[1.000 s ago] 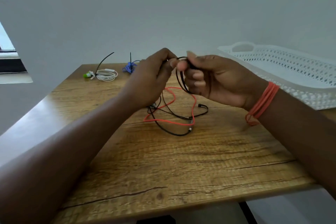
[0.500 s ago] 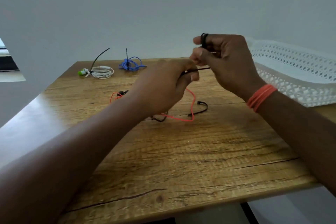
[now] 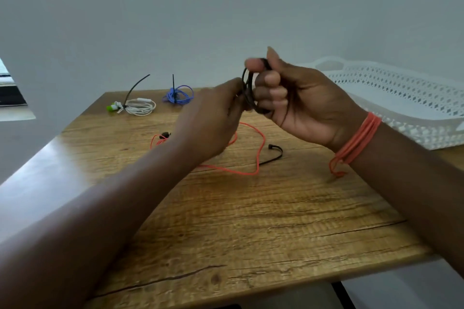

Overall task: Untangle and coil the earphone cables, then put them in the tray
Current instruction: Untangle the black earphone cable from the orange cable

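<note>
- Black earphone cable (image 3: 247,88) is up in the air over the desk (image 3: 251,221), looped into a small coil between both hands.
- Right hand (image 3: 298,100) has its fingers curled round the coil, thumb pinching the top of the loops.
- Left hand (image 3: 213,118) pinches the cable at the coil's left side; it's a bit blurry, so the exact finger grip is hard to make out.
- Orange cable (image 3: 258,155) lies loose on the desk under the hands, with a black end (image 3: 275,152) next to it.
- White earphones (image 3: 138,107) and blue earphones (image 3: 178,94) sit coiled at the far edge, each with a black tie.
- White tray (image 3: 401,98) is off to the right, well apart from the coil.
- Orange bands (image 3: 356,143) wrap the right wrist.
</note>
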